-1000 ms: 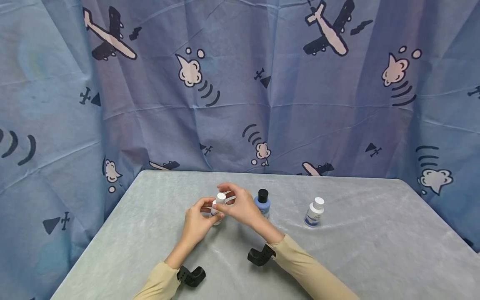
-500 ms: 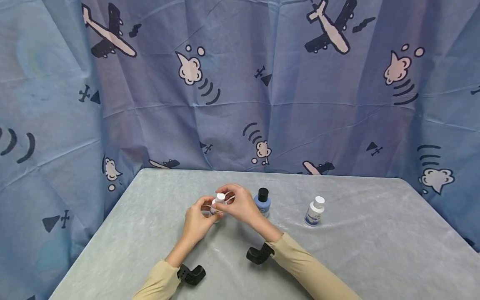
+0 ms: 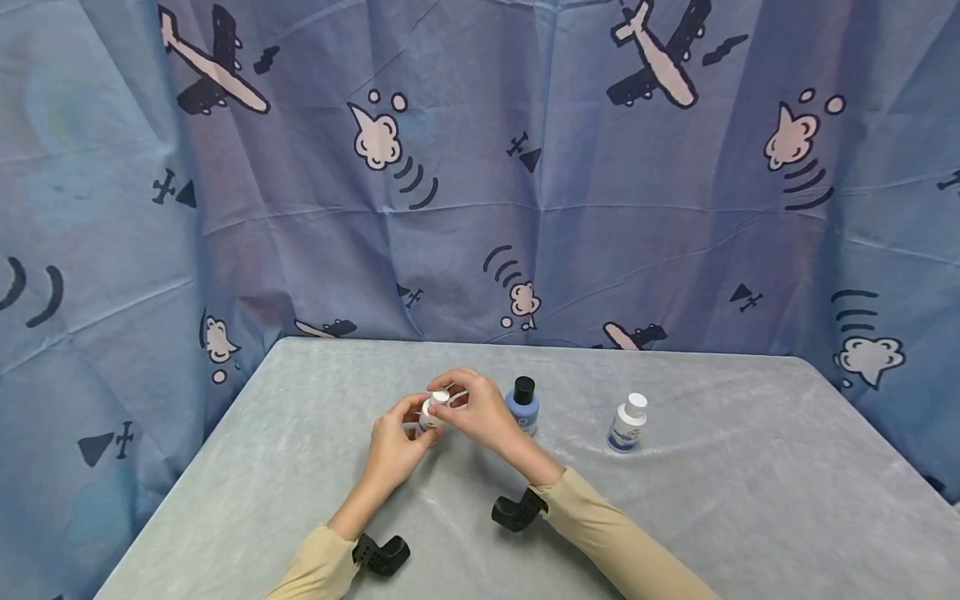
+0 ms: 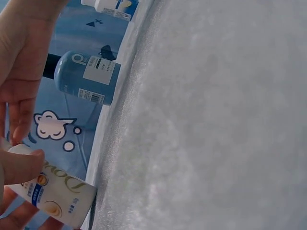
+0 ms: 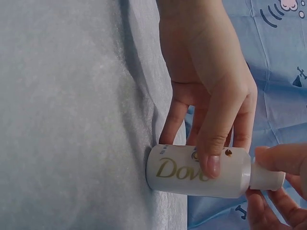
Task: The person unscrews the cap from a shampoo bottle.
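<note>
A small white Dove bottle (image 5: 182,173) stands upright with its base on the table. My left hand (image 3: 393,447) grips its body, thumb on the near side and fingers round behind. At the top, my right hand (image 3: 486,417) pinches the white cap (image 5: 266,178) between thumb and fingers; the cap sits on the bottle's neck. In the left wrist view, the right thumb and the left fingers partly hide the upper part. Just beyond the right hand stands a blue bottle (image 3: 523,408) with a black cap, its lower side partly hidden by that hand.
Farther right stands another white bottle (image 3: 627,427) with a white cap and blue label. The grey cloth-covered table (image 3: 750,467) ends at a blue curtain (image 3: 450,250) with airplane prints. Black camera mounts (image 3: 517,512) are strapped to both wrists.
My right fingertips have shifted slightly down and left around the cap. The left hand keeps its grip on the bottle, and the other bottles stand where they were.
</note>
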The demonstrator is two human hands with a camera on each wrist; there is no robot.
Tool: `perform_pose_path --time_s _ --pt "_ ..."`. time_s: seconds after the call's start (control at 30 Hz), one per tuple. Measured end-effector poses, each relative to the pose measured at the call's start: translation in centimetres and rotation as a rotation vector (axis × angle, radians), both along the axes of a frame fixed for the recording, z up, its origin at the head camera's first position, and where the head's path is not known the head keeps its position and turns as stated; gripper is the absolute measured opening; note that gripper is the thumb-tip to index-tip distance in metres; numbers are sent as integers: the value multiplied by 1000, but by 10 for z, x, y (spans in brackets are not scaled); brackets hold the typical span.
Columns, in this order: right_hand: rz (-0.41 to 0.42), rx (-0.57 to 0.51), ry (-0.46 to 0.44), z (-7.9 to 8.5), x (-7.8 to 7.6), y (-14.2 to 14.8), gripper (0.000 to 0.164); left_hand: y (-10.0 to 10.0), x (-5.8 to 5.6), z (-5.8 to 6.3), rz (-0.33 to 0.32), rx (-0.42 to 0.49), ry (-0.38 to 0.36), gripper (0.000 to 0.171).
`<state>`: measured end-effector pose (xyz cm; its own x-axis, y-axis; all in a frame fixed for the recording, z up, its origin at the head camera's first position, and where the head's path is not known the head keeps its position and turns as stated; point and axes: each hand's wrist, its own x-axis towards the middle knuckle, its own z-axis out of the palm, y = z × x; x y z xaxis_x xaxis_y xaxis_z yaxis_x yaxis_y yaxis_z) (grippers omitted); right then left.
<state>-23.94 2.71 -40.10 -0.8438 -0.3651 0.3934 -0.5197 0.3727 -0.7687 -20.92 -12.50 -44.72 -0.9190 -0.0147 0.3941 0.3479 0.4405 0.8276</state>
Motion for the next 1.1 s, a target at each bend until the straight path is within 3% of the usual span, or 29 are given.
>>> perform_pose_path --time_s 0.33,0.57,0.73,1.1 --pt "56 32 39 2 3 0 25 -1 1 -1 -2 -1 -5 41" --pt "-33 51 -20 3 1 0 33 -1 0 0 24 11 -20 40" --pt "-96 59 -32 1 0 -1 30 -1 1 0 56 4 -13 40" --pt "-44 47 -8 2 0 -1 28 -2 1 2 54 -17 -5 40"
